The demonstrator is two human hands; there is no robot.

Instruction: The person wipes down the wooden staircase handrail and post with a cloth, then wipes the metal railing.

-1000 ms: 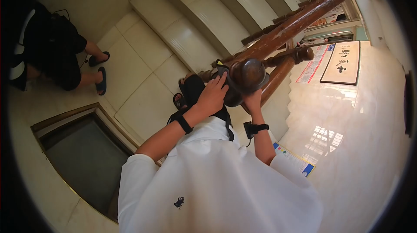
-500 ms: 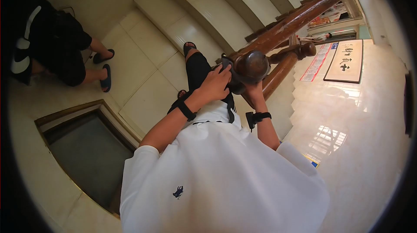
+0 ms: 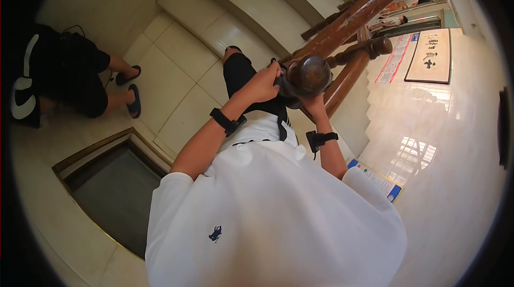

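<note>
A dark brown wooden newel post with a round ball top (image 3: 310,75) stands before me at the foot of the stair rail. My left hand (image 3: 264,85) is at the left side of the post, its fingers curled closed against a small dark item that I cannot make out. Below the ball, my right hand (image 3: 315,105) touches the post from the right; its fingers are hidden behind the wood. Black bands circle both wrists, and the right one carries a small black block (image 3: 312,141).
Pale stair steps (image 3: 257,1) rise ahead beside a wooden handrail (image 3: 369,11). Another person in black clothes (image 3: 75,70) is at the left, wearing dark slippers. A framed panel (image 3: 428,56) with writing is at right, and a dark-framed opening (image 3: 115,180) lies lower left.
My left hand's fingers, spread over the dark item before, are now curled in against it. My right hand stays at the post. The view has shifted slightly; my left leg shows less below the knee.
</note>
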